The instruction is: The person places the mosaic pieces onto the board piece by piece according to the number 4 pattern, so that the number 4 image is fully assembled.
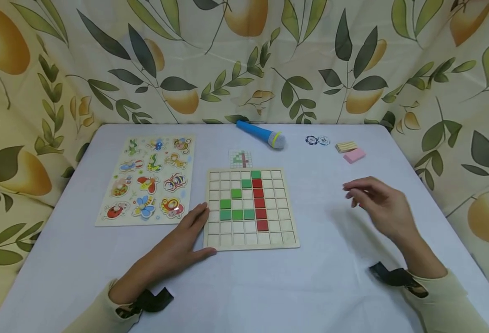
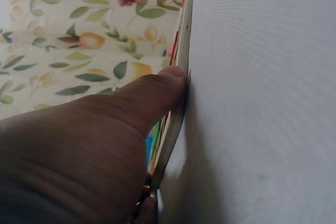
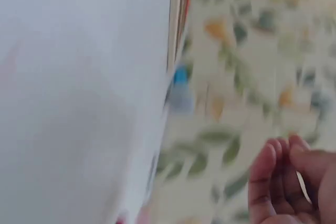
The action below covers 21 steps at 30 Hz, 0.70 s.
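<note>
On the table lies a wooden grid board (image 1: 278, 203), with green tiles (image 1: 237, 214) in a stepped line and a column of red tiles (image 1: 259, 203) in its squares. My left hand (image 1: 177, 243) rests at the board's near left corner, fingers along the left edge and thumb against the near edge. The thumb (image 2: 152, 90) presses the board's side in the left wrist view. Right of the board, my right hand (image 1: 379, 206) hovers over the cloth, fingers loosely bent. Nothing shows between its fingers (image 3: 260, 177) in the right wrist view.
Left of the grid stands an insect picture puzzle (image 1: 102, 221), lying flat. Behind it are a small pattern card (image 1: 240, 159) and a blue toy microphone (image 1: 258, 133). Two round chips (image 1: 317, 140), a striped pale block (image 1: 346, 147) and a pink block (image 1: 354, 156) lie at the back right.
</note>
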Each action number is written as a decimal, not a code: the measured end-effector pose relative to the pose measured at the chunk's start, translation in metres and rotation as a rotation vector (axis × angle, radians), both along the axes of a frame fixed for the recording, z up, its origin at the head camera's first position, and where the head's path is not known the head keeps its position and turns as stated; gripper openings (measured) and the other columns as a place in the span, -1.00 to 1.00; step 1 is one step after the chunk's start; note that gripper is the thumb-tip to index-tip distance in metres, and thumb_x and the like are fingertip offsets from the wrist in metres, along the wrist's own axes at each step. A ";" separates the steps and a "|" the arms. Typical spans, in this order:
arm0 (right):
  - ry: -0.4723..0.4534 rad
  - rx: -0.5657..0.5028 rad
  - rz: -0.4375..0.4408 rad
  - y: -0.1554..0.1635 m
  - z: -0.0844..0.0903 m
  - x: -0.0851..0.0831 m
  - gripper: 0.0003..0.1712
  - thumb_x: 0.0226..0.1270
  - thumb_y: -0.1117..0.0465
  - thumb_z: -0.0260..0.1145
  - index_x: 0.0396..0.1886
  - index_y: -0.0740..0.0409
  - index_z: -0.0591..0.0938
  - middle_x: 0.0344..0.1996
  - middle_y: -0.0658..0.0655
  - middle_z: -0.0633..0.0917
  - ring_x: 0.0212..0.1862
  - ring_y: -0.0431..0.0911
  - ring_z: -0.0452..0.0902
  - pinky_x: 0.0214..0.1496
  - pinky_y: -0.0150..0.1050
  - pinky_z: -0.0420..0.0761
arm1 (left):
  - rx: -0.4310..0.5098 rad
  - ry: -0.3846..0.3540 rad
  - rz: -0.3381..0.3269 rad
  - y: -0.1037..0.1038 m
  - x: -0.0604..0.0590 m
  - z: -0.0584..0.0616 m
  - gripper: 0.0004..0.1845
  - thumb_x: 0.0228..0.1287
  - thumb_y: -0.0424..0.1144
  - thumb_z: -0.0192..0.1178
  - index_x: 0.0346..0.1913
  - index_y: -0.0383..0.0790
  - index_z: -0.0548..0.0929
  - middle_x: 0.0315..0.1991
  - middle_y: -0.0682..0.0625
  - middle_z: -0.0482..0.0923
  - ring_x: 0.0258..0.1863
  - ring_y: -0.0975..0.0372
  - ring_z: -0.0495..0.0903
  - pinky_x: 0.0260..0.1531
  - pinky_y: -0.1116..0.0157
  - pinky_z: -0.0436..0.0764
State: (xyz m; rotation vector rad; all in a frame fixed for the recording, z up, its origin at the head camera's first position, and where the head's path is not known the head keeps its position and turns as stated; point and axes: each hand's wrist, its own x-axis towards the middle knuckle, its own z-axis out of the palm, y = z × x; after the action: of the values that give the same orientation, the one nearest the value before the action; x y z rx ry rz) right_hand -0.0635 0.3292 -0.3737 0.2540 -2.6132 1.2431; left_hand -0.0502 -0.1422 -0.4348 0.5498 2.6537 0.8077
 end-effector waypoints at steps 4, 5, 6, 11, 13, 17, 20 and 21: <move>-0.159 -0.142 -0.276 0.051 -0.005 0.005 -0.62 0.62 0.21 0.27 0.32 0.19 0.65 -0.04 -0.34 0.75 -0.14 -0.40 0.72 -0.06 -0.66 0.66 | -0.001 -0.007 -0.003 0.001 0.001 0.001 0.14 0.34 0.18 0.45 0.75 -0.11 -0.01 0.80 -0.01 -0.22 0.78 -0.02 -0.06 0.59 -0.07 0.39; -0.188 -0.161 -0.309 0.061 -0.009 0.005 -0.58 0.63 0.19 0.26 0.37 0.19 0.62 -0.02 -0.33 0.74 -0.14 -0.38 0.73 -0.05 -0.64 0.68 | -0.001 -0.008 -0.004 0.001 0.001 0.002 0.14 0.35 0.17 0.45 0.75 -0.11 -0.01 0.80 -0.01 -0.22 0.78 -0.03 -0.06 0.59 -0.08 0.40; -0.220 -0.160 -0.335 0.070 -0.013 0.004 -0.56 0.64 0.16 0.25 0.40 0.17 0.61 0.00 -0.32 0.73 -0.14 -0.38 0.73 -0.07 -0.64 0.68 | 0.000 -0.009 -0.006 0.002 0.001 0.002 0.13 0.35 0.17 0.44 0.75 -0.11 -0.01 0.80 -0.01 -0.22 0.78 -0.03 -0.06 0.59 -0.08 0.40; -0.417 0.061 -0.400 0.092 -0.034 0.001 -0.40 0.68 -0.11 0.17 0.55 0.00 0.51 0.20 -0.04 0.66 -0.01 -0.17 0.57 -0.20 -0.61 0.62 | 0.004 -0.007 -0.009 0.000 0.002 0.004 0.12 0.37 0.17 0.43 0.75 -0.13 0.00 0.80 -0.03 -0.22 0.77 -0.05 -0.06 0.58 -0.08 0.41; -0.449 0.182 -0.371 0.095 -0.040 0.001 -0.37 0.67 -0.14 0.18 0.57 0.00 0.49 0.28 0.18 0.59 0.04 -0.04 0.49 -0.25 -0.57 0.54 | 0.002 -0.004 -0.010 0.000 0.001 0.004 0.12 0.37 0.17 0.43 0.75 -0.13 0.00 0.80 -0.03 -0.22 0.78 -0.05 -0.06 0.58 -0.09 0.41; -0.366 0.308 -0.278 0.097 -0.050 0.002 -0.43 0.63 0.06 0.30 0.50 0.14 0.53 0.27 0.39 0.53 0.05 0.03 0.42 -0.24 -0.64 0.40 | 0.002 -0.004 -0.011 0.000 0.001 0.003 0.13 0.36 0.17 0.44 0.75 -0.12 -0.01 0.80 -0.03 -0.22 0.78 -0.03 -0.07 0.58 -0.08 0.40; -0.318 0.329 -0.244 0.097 -0.054 0.001 -0.46 0.59 0.12 0.35 0.44 0.20 0.57 0.22 0.37 0.51 -0.02 -0.03 0.37 -0.25 -0.65 0.37 | 0.001 -0.002 -0.013 -0.001 0.000 0.002 0.14 0.36 0.17 0.44 0.75 -0.12 -0.02 0.80 -0.03 -0.22 0.78 -0.03 -0.08 0.58 -0.08 0.40; -0.313 0.333 -0.242 0.097 -0.055 0.001 -0.47 0.59 0.11 0.35 0.43 0.20 0.58 0.21 0.36 0.51 -0.03 -0.03 0.36 -0.25 -0.65 0.36 | 0.000 -0.001 -0.013 -0.001 0.001 0.002 0.13 0.36 0.17 0.43 0.75 -0.12 -0.02 0.80 -0.03 -0.22 0.78 -0.04 -0.07 0.58 -0.09 0.40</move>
State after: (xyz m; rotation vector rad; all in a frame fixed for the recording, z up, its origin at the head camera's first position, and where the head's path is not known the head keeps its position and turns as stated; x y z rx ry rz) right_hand -0.0629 0.4259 -0.4284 -0.2158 -2.9995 0.8194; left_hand -0.0495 -0.1432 -0.4331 0.5656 2.6467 0.8046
